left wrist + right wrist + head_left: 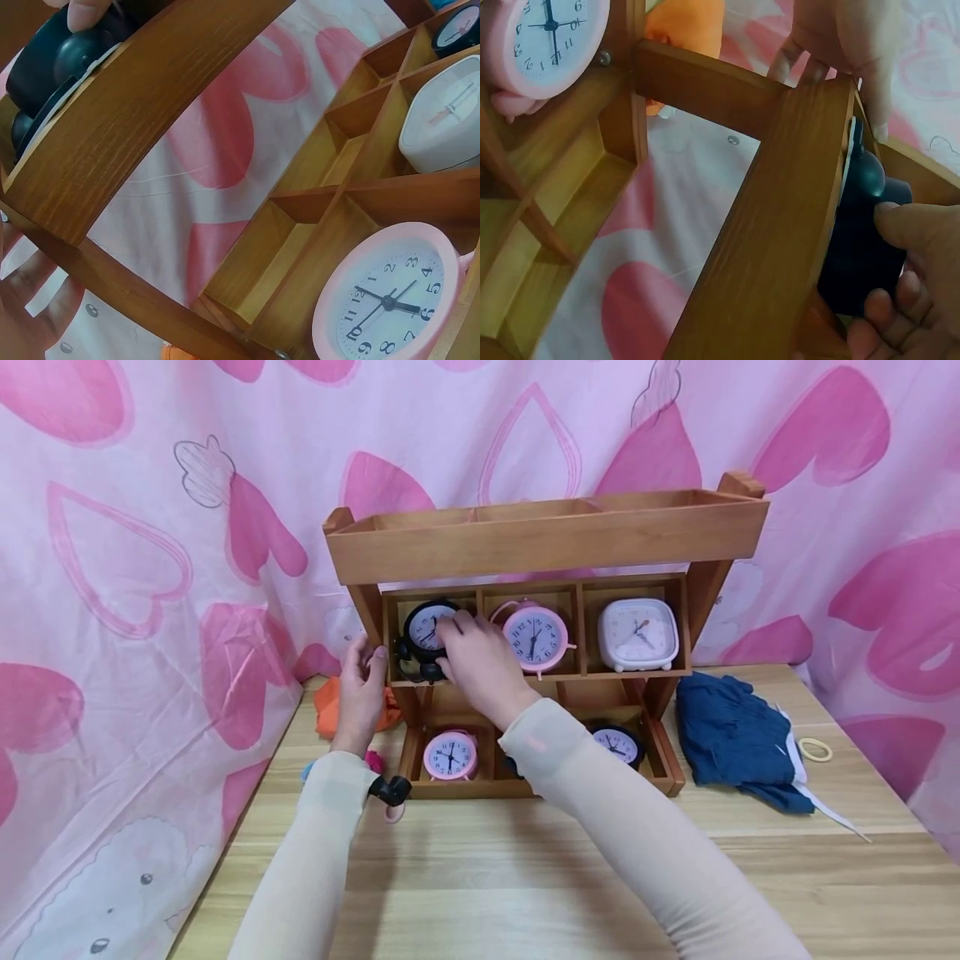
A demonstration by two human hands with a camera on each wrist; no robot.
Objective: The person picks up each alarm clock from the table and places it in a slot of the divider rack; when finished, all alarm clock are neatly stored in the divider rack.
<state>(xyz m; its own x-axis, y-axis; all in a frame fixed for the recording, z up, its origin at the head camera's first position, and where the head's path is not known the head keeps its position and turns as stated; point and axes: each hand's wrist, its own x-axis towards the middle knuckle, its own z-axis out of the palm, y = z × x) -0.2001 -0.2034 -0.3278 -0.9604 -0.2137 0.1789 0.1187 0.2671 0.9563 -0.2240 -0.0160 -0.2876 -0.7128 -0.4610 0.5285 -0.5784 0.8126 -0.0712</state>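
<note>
A brown wooden display rack (547, 545) with tiered, divided trays holds several clocks. My right hand (483, 664) grips a black alarm clock (429, 627) in the left compartment of the middle tray. In the right wrist view, its thumb is on the back of the black clock (859, 259), with the other fingers bent below. At that tray's left end, my left hand (363, 689) touches the rack's side. Its fingers look loosely extended beside the side post in the left wrist view. A pink alarm clock (536, 637) sits in the adjacent middle compartment.
A white square clock (639, 635) occupies the middle tray's right compartment. Below are a pink clock (450, 756) and a black clock (617, 746). Blue cloth (731, 739) and a cream ring (815, 750) lie to the right; orange cloth (327, 708) lies left.
</note>
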